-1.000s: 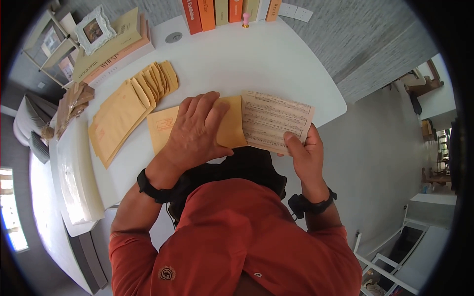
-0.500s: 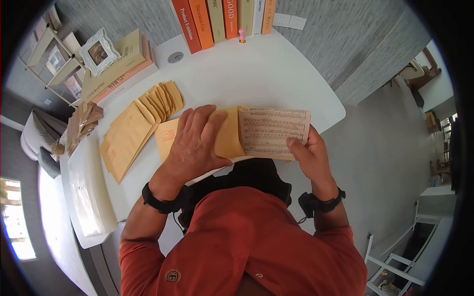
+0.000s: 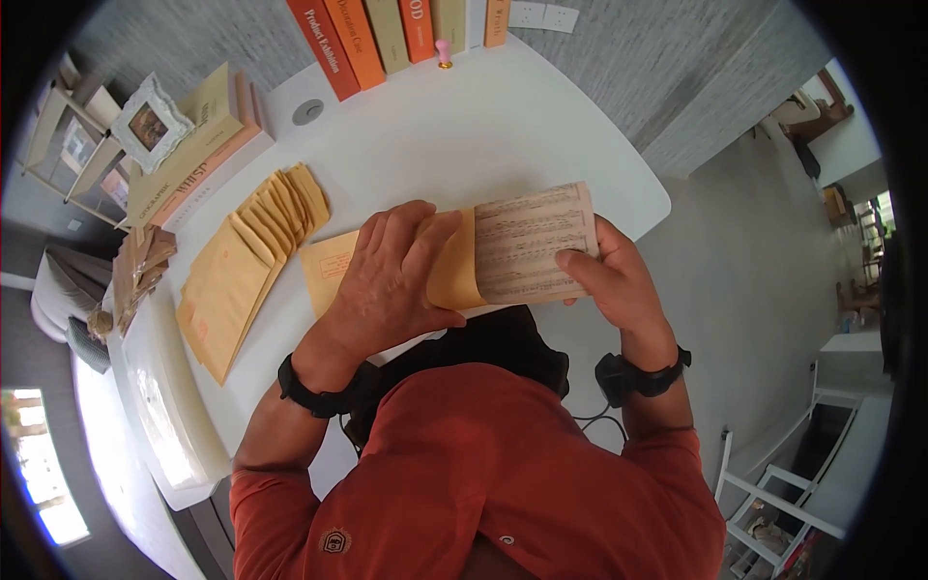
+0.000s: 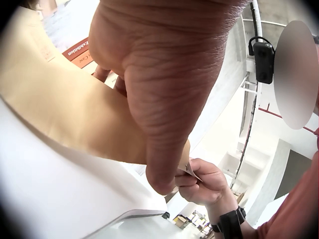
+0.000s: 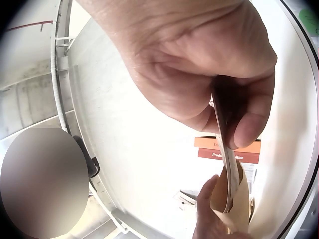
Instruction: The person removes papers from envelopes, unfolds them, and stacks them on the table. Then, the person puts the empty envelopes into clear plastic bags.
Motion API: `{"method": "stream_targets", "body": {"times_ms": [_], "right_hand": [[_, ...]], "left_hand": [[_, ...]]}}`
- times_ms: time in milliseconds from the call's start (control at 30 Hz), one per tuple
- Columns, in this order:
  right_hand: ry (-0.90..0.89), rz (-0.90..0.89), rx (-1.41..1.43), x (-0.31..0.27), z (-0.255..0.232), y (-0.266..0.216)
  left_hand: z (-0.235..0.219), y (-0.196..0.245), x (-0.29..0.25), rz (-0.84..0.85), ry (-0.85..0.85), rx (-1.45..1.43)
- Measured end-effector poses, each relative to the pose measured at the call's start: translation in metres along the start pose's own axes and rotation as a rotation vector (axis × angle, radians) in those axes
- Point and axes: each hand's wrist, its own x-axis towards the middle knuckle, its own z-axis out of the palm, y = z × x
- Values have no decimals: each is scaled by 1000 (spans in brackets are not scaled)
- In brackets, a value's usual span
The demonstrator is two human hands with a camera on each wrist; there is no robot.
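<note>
A stamped yellow paper envelope (image 3: 454, 261) lies crosswise before the person, its mouth facing right. Spanning it is the left hand (image 3: 387, 271), fingers over the far edge and thumb at the near edge, gripping it. Sheet music (image 3: 532, 242), printed on aged-looking paper, sticks out of the mouth. The right hand (image 3: 614, 271) pinches its outer end, thumb on top and fingers beneath. In the right wrist view, the edge of the sheet music (image 5: 228, 174) runs down into the parted envelope mouth (image 5: 239, 199). Its inner part is hidden inside.
A fanned pile of similar envelopes (image 3: 232, 280) lies on the white table (image 3: 483, 135) to the left. Beyond are a bubble-wrap-like roll (image 3: 174, 416), brown wrapped packets (image 3: 140, 271), stacked books (image 3: 198, 145) with a picture frame (image 3: 150, 126), upright books (image 3: 362, 43) and a pink-handled stamp (image 3: 444, 53).
The sheet music has slid a little to the left, so less of it shows outside the envelope. The right hand came along with it; the left hand keeps its grip.
</note>
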Motion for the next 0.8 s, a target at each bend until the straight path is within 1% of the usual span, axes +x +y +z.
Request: {"method": "stream_targets", "body": {"times_ms": [100, 200, 300, 400, 500, 600, 700, 800], "right_hand": [[55, -55, -48, 0, 7, 7], [122, -193, -98, 5, 7, 32], [134, -231, -111, 5, 13, 31], [177, -457, -193, 10, 23, 25], [1, -328, -188, 5, 17, 13], [-163, -76, -382, 4, 9, 0], [-245, 26, -320, 9, -6, 13], [-176, -106, -175, -5, -2, -7]], "left_hand": [[6, 4, 10, -17, -4, -12], [7, 8, 17, -12, 7, -9], [6, 14, 23, 14, 8, -9], [5, 24, 32, 57, 17, -11], [8, 32, 39, 116, 22, -33], [11, 43, 46, 165, -4, -57], [8, 53, 47, 186, 3, -71], [-9, 58, 34, 166, 36, 9]]}}
